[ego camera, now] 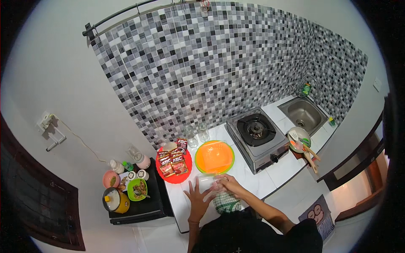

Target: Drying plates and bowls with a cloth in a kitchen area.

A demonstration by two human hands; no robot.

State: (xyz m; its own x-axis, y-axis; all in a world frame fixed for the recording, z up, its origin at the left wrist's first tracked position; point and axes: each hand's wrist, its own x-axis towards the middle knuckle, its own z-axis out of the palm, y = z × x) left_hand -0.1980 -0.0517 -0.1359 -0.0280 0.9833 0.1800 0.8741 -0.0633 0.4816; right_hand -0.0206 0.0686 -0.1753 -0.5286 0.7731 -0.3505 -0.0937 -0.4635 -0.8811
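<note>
My right hand point(230, 186) grips a clear, see-through vessel point(206, 181), tilted on its side above the white tiled counter. Its exact kind is hard to make out through the glare. My left hand point(198, 201) has its fingers spread wide, index finger and thumb close against the vessel's left end and near side. Under my right wrist lies a green-and-white checked cloth point(227, 202). Just beyond the vessel is an orange plate with a green rim point(233, 161), bearing a flat, shiny orange item point(216, 158). To its left, a red scalloped plate point(176, 180) holds several ABC drink sachets point(173, 161).
Drinking glasses point(203, 132) stand against the tiled wall. A single-burner gas stove point(258, 139) is to the right, then a pan with utensils point(299, 139) and a steel sink point(303, 115). At left, a black-topped cabinet carries a yellow pot point(121, 202), green bowl point(137, 189) and blender point(143, 161).
</note>
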